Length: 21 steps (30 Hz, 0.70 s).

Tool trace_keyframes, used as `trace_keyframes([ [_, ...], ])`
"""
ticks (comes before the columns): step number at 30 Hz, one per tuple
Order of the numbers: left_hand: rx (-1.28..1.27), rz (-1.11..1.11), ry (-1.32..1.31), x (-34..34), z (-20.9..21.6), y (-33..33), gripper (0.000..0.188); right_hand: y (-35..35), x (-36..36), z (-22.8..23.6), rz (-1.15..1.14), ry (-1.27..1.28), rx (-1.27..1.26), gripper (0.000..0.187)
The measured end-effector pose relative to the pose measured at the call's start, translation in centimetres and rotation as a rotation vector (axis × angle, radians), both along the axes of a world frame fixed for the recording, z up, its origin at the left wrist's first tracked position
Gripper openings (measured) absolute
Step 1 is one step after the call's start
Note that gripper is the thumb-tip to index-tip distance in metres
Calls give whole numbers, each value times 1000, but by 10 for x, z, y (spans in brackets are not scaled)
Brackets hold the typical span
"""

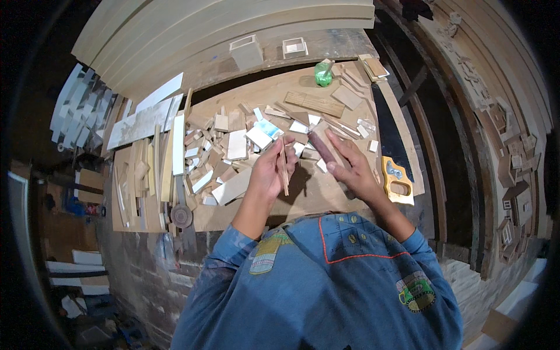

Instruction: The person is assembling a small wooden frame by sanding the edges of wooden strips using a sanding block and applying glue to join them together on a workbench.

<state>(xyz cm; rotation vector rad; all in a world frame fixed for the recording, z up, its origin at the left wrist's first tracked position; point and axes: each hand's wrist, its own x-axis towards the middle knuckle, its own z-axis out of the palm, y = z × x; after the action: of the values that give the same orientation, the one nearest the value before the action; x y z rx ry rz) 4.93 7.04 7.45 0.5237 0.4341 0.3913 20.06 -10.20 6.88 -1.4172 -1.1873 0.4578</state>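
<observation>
My left hand (272, 169) is closed around a thin wooden strip (284, 166), held on edge and pointing away from me. In my right hand (354, 169) is a sanding block (322, 144), a wooden block with reddish-brown sandpaper on its side. Strip and block are apart, both raised over the work board (248, 219). Beyond them lies a heap of small wood and white offcuts (237, 144), with a white-and-blue box (263, 133) just past my left fingertips. A handsaw with a yellow handle (399, 182) rests to the right of my right hand.
At the far side stand a green bottle (323, 74) and two small open boxes, one tall (246, 52) and one low (294, 48). Long strips and a round-ended tool (181, 216) lie on the left. Dark gaps between beams (429, 146) run along the right.
</observation>
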Motion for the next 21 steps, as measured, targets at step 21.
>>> trace_keyframes([
  [21,-136,118,-147,7,-8,-16,37,12,-47,38,198,-326,-92,60],
])
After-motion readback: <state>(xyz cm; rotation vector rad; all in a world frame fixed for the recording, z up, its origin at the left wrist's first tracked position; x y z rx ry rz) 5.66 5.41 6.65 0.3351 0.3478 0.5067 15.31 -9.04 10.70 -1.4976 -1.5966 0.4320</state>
